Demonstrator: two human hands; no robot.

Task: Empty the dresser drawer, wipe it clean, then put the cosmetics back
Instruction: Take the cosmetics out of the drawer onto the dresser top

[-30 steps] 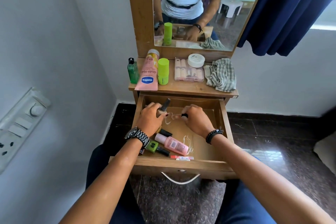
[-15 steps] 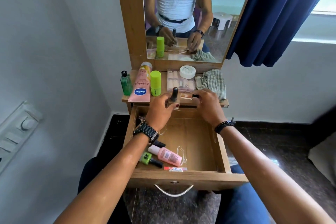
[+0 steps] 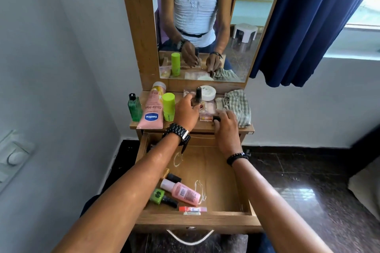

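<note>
Head view: open drawer [image 3: 226, 183] retains a pink bottle [image 3: 183, 191] and green bottle [image 3: 158, 196] near its front-left corner. Above the surface [image 3: 205, 127], left hand [image 3: 186, 112] grips a nail-polish bottle [image 3: 197, 98] upright; right hand [image 3: 227, 123] pinches a small black-capped item [image 3: 216, 118].

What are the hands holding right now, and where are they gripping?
Left hand grips a nail polish bottle by its body, cap up. Right hand pinches a small dark-capped item by its cap end.
</note>
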